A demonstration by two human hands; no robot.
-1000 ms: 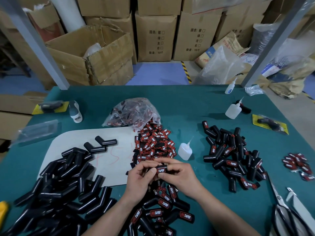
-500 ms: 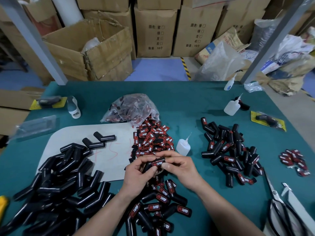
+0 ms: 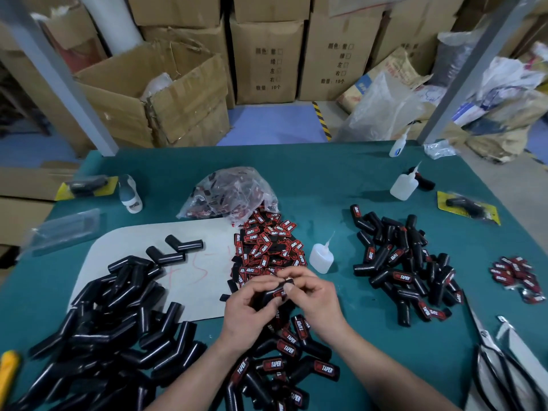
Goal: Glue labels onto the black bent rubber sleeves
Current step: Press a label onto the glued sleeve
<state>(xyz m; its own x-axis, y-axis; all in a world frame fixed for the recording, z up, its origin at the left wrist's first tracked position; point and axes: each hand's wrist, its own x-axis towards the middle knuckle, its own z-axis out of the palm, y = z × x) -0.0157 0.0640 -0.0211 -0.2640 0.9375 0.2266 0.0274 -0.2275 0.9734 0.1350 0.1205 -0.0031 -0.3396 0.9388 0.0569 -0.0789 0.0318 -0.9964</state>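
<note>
A black bent rubber sleeve [image 3: 268, 295] is being held just above the green table [image 3: 326, 179], close in front of the person, between both hands. Its lower part is being gripped by the left hand [image 3: 249, 310], whose fingers are being curled round it. Its upper end is being pinched by the thumb and fingertips of the right hand [image 3: 315, 298]. A red label [image 3: 280, 293] is being pressed against the sleeve under the right thumb.

Directly beneath the hands, a near pile of labelled sleeves [image 3: 292, 351] is being borne by the table, with "TAPER" being shown on several. To the left, a large heap of bare sleeves [image 3: 103, 336] is being carried partly by a white board [image 3: 195, 286], where 2 separate sleeves [image 3: 175, 250] are being seen apart from the heap. Behind the hands, a heap of loose labels [image 3: 267, 247] is being flanked at the back by a clear bag [image 3: 231, 194] of more labels. On its right, just beside it, it is being flanked by an upright glue bottle [image 3: 321, 258]. Further right, a second pile of labelled sleeves [image 3: 406, 262] is being seen. A small cluster of labels [image 3: 517, 277] is being seen near the table's right edge.
</note>
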